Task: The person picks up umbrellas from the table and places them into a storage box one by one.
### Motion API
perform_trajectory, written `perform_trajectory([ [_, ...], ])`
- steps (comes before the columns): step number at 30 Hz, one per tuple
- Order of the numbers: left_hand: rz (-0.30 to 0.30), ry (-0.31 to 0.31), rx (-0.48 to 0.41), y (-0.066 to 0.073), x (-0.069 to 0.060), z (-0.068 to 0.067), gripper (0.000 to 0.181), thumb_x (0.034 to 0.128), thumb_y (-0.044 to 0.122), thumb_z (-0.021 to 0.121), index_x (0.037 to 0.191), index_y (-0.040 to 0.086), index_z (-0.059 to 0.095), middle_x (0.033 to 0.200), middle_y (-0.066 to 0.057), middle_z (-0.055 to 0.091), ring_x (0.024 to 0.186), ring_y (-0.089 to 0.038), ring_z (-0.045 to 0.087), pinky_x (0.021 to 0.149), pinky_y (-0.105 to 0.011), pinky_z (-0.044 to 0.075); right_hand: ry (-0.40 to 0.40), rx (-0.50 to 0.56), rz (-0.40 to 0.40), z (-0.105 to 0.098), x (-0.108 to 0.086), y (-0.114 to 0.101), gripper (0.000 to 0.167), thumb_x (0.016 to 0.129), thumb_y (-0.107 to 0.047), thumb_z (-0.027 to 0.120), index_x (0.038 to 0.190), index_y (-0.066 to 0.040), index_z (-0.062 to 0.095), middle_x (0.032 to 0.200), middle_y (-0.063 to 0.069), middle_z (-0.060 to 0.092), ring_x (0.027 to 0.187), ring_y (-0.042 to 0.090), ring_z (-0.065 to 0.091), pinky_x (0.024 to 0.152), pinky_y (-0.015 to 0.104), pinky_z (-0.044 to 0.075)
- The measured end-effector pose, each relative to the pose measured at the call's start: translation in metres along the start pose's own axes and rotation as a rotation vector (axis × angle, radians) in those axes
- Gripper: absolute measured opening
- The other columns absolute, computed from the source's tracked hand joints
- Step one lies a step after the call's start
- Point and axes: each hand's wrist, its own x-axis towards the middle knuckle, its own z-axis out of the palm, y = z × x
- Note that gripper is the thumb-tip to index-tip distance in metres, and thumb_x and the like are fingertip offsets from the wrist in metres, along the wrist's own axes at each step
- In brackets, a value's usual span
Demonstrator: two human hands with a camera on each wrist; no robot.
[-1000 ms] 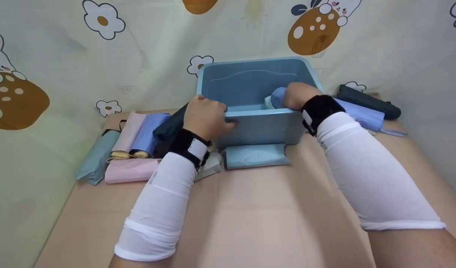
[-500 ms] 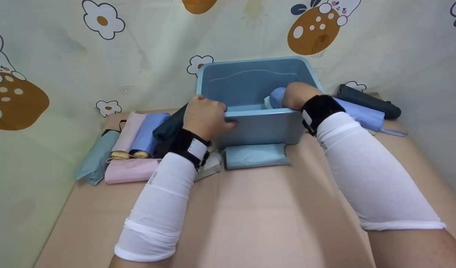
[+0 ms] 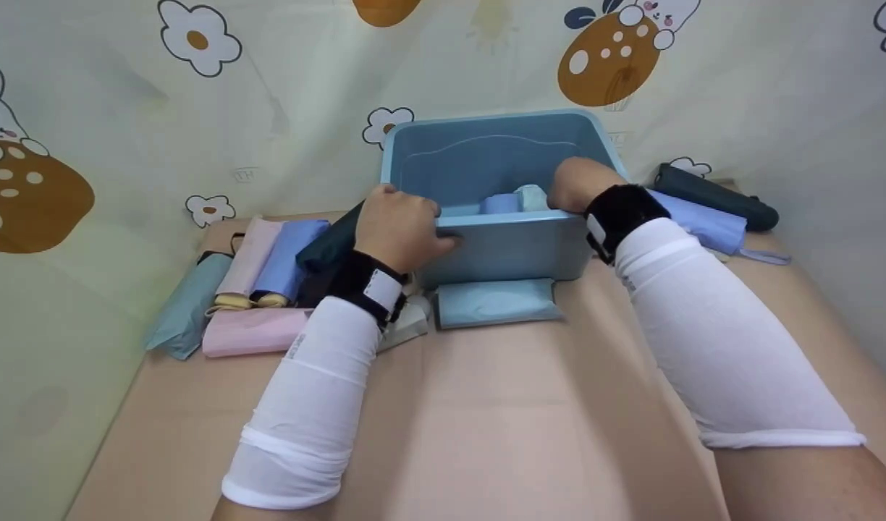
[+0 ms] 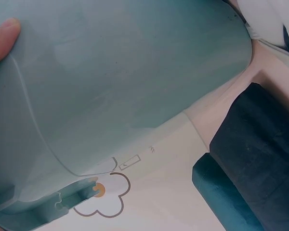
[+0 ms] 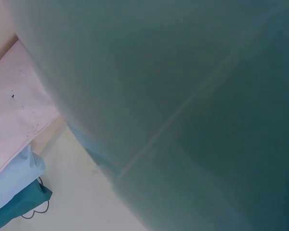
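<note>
A blue-grey plastic bin (image 3: 508,246) stands at the back of the table. My left hand (image 3: 396,228) grips its front-left rim, thumb on the outside wall; in the left wrist view that thumb (image 4: 4,41) lies against the bin. My right hand (image 3: 582,187) reaches over the front-right rim, with its fingers hidden inside. Just left of it, within the bin, is a pale turquoise bundle (image 3: 532,197), with a blue roll (image 3: 501,204) beside that. Whether the right hand holds anything cannot be told. The right wrist view is mostly the bin's outer wall (image 5: 159,96).
Left of the bin lie a teal packet (image 3: 190,307), pink roll (image 3: 255,333), blue roll (image 3: 291,257) and dark bundle (image 3: 331,242). A light-blue packet (image 3: 499,304) lies in front. On the right are another blue roll (image 3: 711,221) and dark roll (image 3: 718,197). A printed curtain (image 3: 298,108) hangs behind.
The blue roll beside the right hand now lies farther left in the bin, apart from the hand. The pale turquoise bundle shows more fully. The left hand and bin have hardly moved.
</note>
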Motion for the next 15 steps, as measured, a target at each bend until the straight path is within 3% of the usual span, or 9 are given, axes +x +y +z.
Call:
perform_trajectory([
  [7,0.004,-0.008,0.004,0.0002,0.0008,-0.0002,0.054,0.0900,0.064,0.071,0.093,0.011,0.079,0.079,-0.007,0.077,0.085,-0.026,0.075,0.106,-0.049,0.048,-0.007,0.035,0.030,-0.0002,0.0008,0.0006,0.030,0.097,-0.014,0.051,0.089,0.001,0.076,0.101,0.019,0.068,0.082,0.031,0.059,0.071,0.037,0.047],
  [13,0.001,-0.012,-0.002,0.0002,0.0005,-0.0004,0.054,0.0899,0.064,0.071,0.092,0.011,0.079,0.079,-0.007,0.077,0.086,-0.026,0.076,0.109,-0.049,0.047,0.010,0.085,0.046,0.0005,0.0009,0.0007,0.030,0.098,-0.014,0.051,0.083,-0.001,0.074,0.081,0.011,0.059,0.077,0.029,0.058,0.069,0.037,0.046],
  [15,0.001,-0.014,0.000,0.0001,0.0004,-0.0004,0.054,0.0899,0.065,0.071,0.093,0.011,0.079,0.079,-0.007,0.077,0.087,-0.026,0.076,0.110,-0.050,0.047,0.030,0.104,0.047,0.0016,0.0007,0.0008,0.030,0.098,-0.014,0.051,0.087,0.001,0.074,0.083,0.013,0.061,0.079,0.031,0.059,0.072,0.039,0.047],
])
